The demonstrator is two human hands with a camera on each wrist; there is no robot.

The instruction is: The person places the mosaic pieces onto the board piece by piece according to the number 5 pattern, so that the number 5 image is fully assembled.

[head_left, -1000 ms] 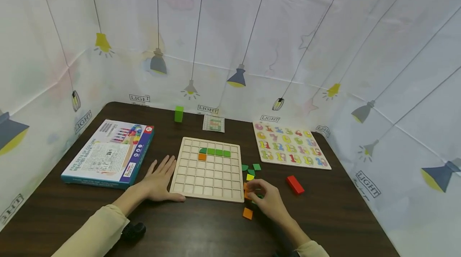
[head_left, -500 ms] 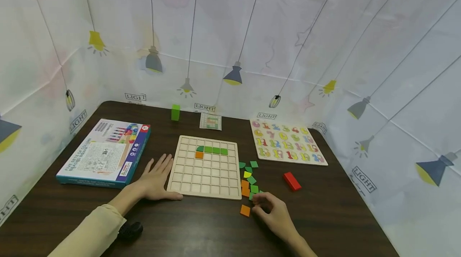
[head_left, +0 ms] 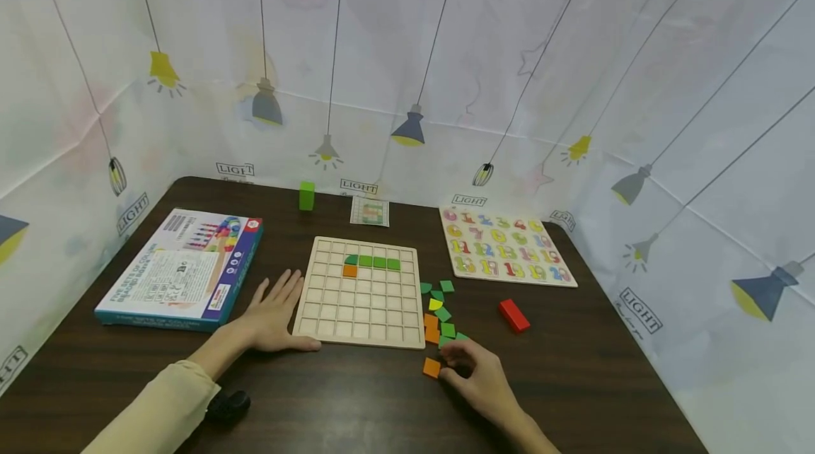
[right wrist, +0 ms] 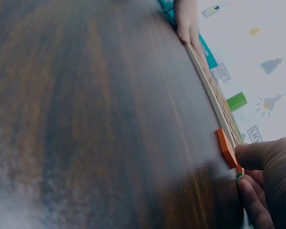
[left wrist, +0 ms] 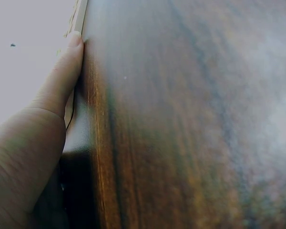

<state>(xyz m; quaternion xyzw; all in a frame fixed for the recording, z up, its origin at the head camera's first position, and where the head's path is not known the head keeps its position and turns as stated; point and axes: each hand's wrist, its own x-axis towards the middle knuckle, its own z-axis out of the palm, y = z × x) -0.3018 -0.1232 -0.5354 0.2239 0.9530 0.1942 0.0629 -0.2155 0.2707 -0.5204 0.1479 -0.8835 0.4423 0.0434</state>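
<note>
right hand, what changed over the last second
The right hand drew back from the pile of loose tiles toward the person and now curls its fingers beside the lone orange tile. The left hand stayed flat against the grid board; the tiles in the board did not move.

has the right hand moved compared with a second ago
Yes. The right hand has drawn back toward the person, from beside the wooden grid board's near right corner to just past the loose orange square tile.
</note>
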